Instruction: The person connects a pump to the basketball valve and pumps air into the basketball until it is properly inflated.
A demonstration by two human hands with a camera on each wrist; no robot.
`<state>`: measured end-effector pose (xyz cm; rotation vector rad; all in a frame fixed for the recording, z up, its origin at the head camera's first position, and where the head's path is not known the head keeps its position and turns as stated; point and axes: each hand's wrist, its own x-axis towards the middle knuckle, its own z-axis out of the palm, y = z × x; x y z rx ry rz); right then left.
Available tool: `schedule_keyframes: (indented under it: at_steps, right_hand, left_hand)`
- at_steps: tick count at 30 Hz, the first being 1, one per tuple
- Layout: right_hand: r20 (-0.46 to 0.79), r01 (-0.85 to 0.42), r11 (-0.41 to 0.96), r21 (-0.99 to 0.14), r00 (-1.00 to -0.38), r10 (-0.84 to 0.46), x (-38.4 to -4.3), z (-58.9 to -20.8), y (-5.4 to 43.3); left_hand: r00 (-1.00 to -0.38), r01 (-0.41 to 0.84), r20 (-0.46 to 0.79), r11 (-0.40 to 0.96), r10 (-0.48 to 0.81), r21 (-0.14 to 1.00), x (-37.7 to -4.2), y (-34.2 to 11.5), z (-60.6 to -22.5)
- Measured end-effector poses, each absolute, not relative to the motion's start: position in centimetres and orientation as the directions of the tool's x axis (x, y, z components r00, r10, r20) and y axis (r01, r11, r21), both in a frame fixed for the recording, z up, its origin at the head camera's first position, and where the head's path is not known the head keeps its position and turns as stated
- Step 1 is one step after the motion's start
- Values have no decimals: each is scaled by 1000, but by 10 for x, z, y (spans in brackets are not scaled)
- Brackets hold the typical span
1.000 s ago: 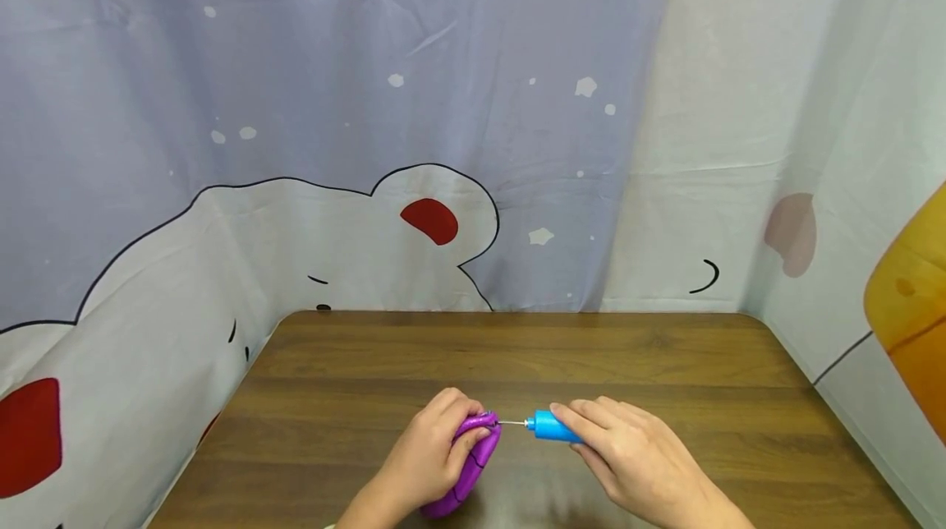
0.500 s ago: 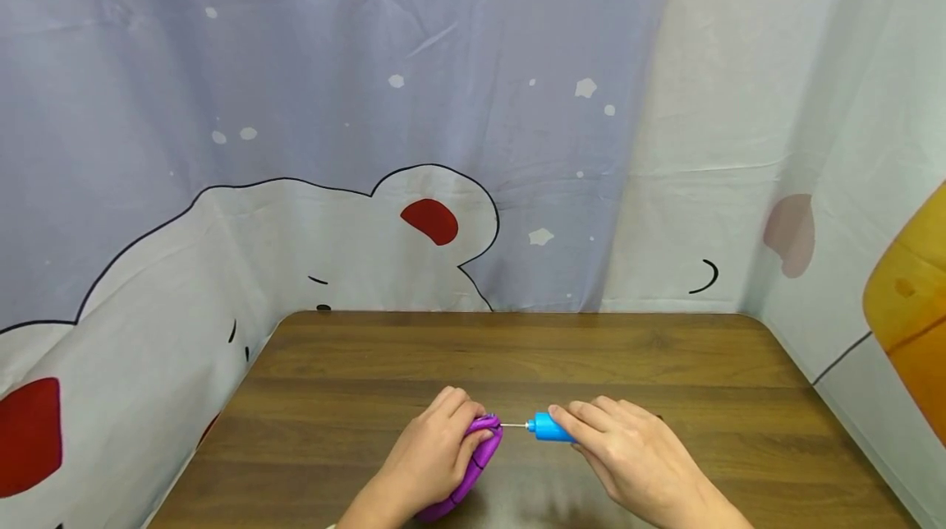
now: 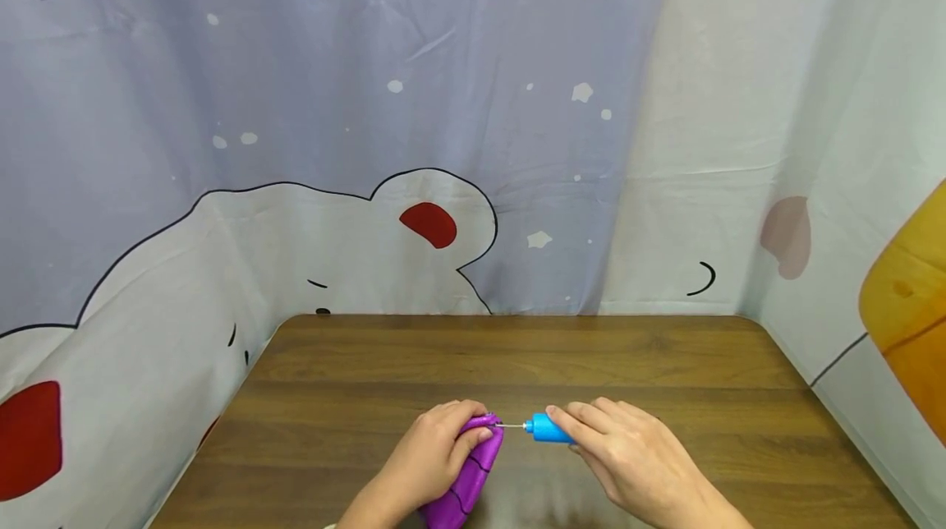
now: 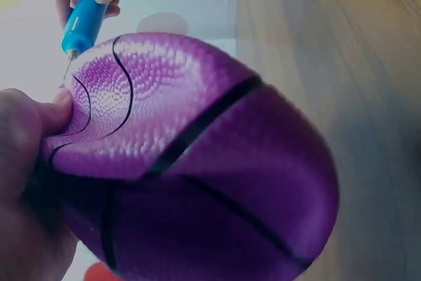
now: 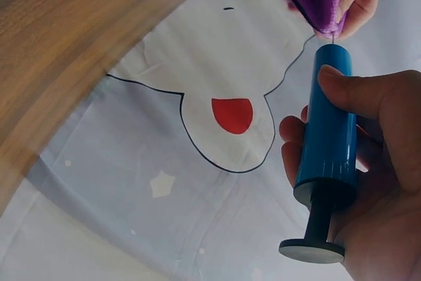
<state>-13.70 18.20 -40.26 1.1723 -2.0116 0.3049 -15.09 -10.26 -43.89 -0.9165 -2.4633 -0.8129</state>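
A deflated purple basketball (image 4: 217,123) with black lines and a pebbled skin hangs folded and dented from my left hand (image 3: 432,448). Thumb and fingers of that hand pinch it near its upper edge. My right hand (image 3: 628,451) holds the blue barrel of a hand pump (image 5: 329,113), thumb along its side. The pump's thin metal needle (image 3: 510,426) reaches to the pinched edge of the ball; its tip is hidden there. In the right wrist view the black plunger handle (image 5: 312,251) stands a short way out of the barrel.
Both hands are above a brown wooden table (image 3: 517,348). A printed fabric curtain (image 3: 318,102) with cartoon shapes closes off the back and both sides.
The ball has turned in my left hand and now shows a broader face below the fingers. Pump and right hand stay nearly where they were. The head view has tilted slightly up.
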Motion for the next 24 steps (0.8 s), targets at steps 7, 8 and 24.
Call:
schedule_keyframes:
  at_steps: [7,8,24]
  right_hand:
    - [727,-816,549,180,-265,-633,-135,-399,180]
    - [719,-811,553,193,-266,-642,-135,-398,180]
    - [623,-768,561,309,-283,-730,-141,-406,172]
  left_hand:
    - [-624,750,611,593,487,293,-151,-102,-438]
    - [-607,759,619,594,498,266,-151,-101,-438]
    - [-524,792,607,604,598,89,-153,-95,-438]
